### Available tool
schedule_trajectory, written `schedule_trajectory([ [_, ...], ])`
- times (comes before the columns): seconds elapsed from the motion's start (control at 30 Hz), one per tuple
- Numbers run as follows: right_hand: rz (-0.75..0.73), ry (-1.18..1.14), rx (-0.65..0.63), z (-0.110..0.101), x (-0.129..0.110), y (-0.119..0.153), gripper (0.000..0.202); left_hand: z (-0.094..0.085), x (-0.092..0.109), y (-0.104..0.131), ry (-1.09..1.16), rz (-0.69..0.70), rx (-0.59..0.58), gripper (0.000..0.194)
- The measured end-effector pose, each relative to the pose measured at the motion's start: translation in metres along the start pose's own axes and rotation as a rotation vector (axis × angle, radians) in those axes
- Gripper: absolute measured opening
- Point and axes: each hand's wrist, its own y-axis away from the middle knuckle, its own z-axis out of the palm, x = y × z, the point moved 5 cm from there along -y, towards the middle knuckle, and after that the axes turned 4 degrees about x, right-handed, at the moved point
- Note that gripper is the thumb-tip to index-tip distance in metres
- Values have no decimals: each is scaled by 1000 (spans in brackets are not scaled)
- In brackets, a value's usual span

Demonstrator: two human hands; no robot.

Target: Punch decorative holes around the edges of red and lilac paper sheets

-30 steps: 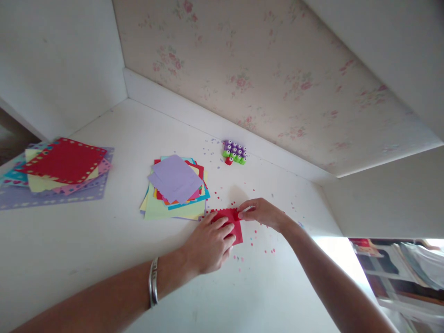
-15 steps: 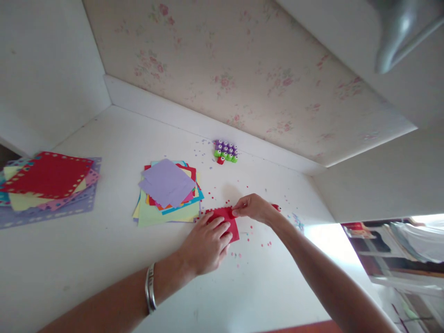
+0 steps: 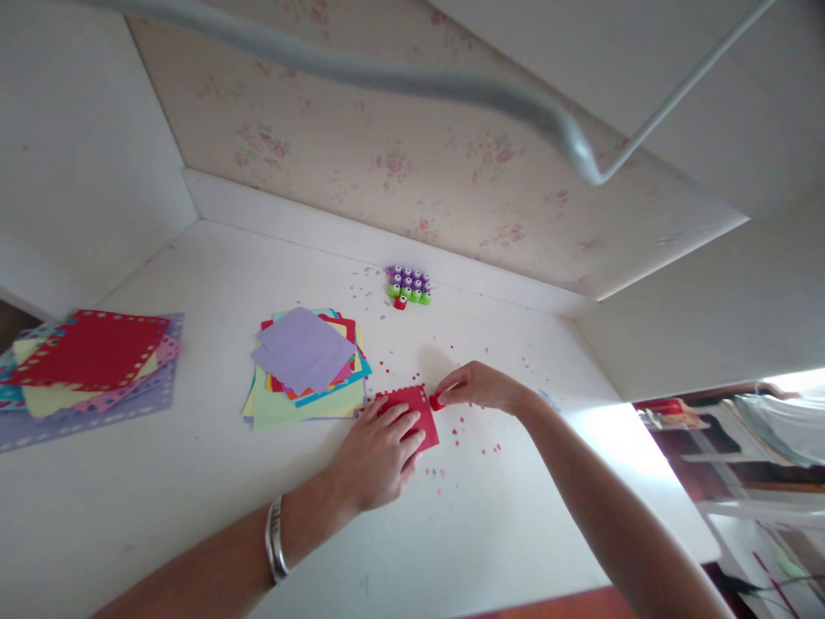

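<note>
My left hand point(image 3: 377, 456) lies flat with fingers spread on a red paper square point(image 3: 424, 427), covering much of it. Small cut-outs run along the paper's upper edge. In my right hand point(image 3: 473, 386), a small red paper punch point(image 3: 437, 401) is pinched between thumb and fingers at the sheet's upper right edge. Whether the punch touches the sheet, I cannot tell. Tiny red paper bits point(image 3: 457, 432) are scattered around the sheet.
A pile of coloured paper squares point(image 3: 306, 348) lies left of my hands. Farther left are punched sheets point(image 3: 96, 348). Purple, green and red punches point(image 3: 410, 284) stand near the back wall. A grey wire-like bar point(image 3: 387, 73) crosses the top of the view.
My right hand has moved the red punch off the paper's top edge to its right side. My left hand stays on the paper. The view has shifted slightly.
</note>
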Motion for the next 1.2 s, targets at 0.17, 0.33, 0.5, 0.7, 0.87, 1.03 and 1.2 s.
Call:
schedule_trajectory([
  [0.17, 46, 17, 111, -10, 16, 13, 37, 0, 0, 0, 1, -9, 9, 25],
  [0.33, 0, 175, 329, -1, 8, 30, 32, 1, 0, 0, 1, -6, 15, 24],
  [0.5, -97, 226, 410, 17, -4, 49, 21, 1, 1, -1, 3, 4, 28, 22],
  [0.7, -6, 218, 520, -10, 32, 68, 25, 1, 2, 0, -8, 8, 38, 22],
  [0.87, -15, 419, 646, -45, 70, 62, 28, 2, 1, 0, -1, 0, 37, 22],
  [1.03, -61, 532, 565, -51, 81, 47, 31, 1, 1, -1, 5, -5, 37, 22],
  [1.2, -34, 528, 537, -54, 91, 43, 30, 0, 1, -1, 2, -3, 62, 22],
])
